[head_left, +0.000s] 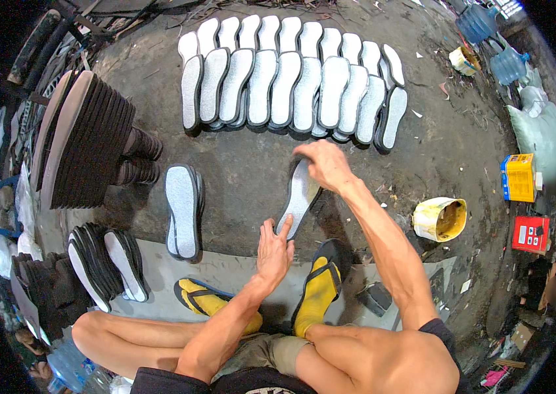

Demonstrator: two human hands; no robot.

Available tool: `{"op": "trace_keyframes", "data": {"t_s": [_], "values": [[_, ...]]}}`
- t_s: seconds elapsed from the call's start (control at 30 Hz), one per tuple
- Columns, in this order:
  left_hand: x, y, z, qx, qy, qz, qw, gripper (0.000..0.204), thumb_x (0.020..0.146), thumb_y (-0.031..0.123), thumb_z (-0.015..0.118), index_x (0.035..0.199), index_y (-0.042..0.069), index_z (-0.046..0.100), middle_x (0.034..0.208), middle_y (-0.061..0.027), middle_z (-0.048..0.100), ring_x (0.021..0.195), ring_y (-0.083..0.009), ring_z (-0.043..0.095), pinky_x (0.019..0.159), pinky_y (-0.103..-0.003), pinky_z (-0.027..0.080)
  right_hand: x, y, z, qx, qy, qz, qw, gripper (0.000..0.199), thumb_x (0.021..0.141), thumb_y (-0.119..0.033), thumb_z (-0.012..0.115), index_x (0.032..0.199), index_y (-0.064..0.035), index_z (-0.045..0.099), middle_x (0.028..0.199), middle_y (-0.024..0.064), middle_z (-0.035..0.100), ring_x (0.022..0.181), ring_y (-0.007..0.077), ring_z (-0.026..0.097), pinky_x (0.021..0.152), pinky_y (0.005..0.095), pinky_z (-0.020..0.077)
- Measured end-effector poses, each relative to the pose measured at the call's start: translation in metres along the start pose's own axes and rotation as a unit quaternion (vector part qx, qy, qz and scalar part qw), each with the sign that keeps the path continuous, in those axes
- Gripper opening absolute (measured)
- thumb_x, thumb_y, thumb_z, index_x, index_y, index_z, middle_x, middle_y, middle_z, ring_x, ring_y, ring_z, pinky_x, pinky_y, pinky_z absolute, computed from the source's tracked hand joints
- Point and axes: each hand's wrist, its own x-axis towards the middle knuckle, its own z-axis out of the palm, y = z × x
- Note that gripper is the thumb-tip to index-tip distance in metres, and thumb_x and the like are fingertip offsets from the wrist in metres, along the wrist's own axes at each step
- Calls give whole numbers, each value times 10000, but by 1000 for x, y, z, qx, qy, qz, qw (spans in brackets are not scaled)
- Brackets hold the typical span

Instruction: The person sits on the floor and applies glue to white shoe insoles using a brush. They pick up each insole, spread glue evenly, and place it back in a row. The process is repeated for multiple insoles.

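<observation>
Between my hands a shoe sole (300, 196), dark at the edge with a pale speckled top, slants over the ground. My right hand (328, 165) has its fingers closed around the far, toe end. At the narrower near end, my left hand (274, 255) holds the sole with the thumb on its pale face; the undersides of the fingers are hidden. To the left lies a short stack of similar pale-topped soles (182, 209). Beyond my hands, overlapping soles (285, 88) spread in two long rows, pale faces up.
A tall stack of dark soles (87, 141) leans at the left, with more soles (97, 266) below it. At the right stand a stained pail (440, 220), a yellow-blue box (519, 177) and a red box (530, 234). My yellow-socked feet (319, 292) are close below.
</observation>
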Motion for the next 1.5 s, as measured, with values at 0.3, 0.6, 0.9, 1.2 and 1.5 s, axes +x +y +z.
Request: {"op": "trace_keyframes", "data": {"t_s": [0.3,0.6,0.9,1.2,1.5], "values": [[-1,0,-6,-39,19,17,999,780,931,5,768,1661,88,506,1433,-326,494,1297,-498,535,1119,-546,489,-86,-37,-10,19,96,94,991,437,898,-61,710,1333,-88,738,1144,189,792,1016,426,755,909,544,612],[20,-8,-17,-76,-10,16,997,729,890,-44,755,1589,51,572,1402,-295,542,1327,-488,555,1162,-515,484,-49,6,-3,21,124,111,986,343,959,-106,681,1294,-112,756,1128,207,803,1016,437,764,884,557,605],[24,-32,-29,-126,-6,57,990,686,855,-118,603,1539,-84,568,1416,-268,599,1309,-477,580,1163,-506,494,-143,-119,20,112,106,65,986,410,885,-55,746,1295,-60,764,1101,188,813,969,398,783,825,506,629],[15,-3,-9,-60,41,-10,997,710,901,-13,809,1560,-67,550,1398,-241,570,1253,-438,567,1097,-498,506,7,-37,1,-65,-61,-67,994,432,812,-35,708,1200,-181,827,983,188,803,1037,406,773,902,523,630],[15,-12,-10,-91,57,-1,994,674,887,-50,779,1533,-46,587,1365,-251,596,1248,-448,591,1085,-492,519,-24,-28,-9,-59,17,114,992,385,900,-77,683,1274,-129,758,1037,170,797,956,421,766,856,557,616]]}}
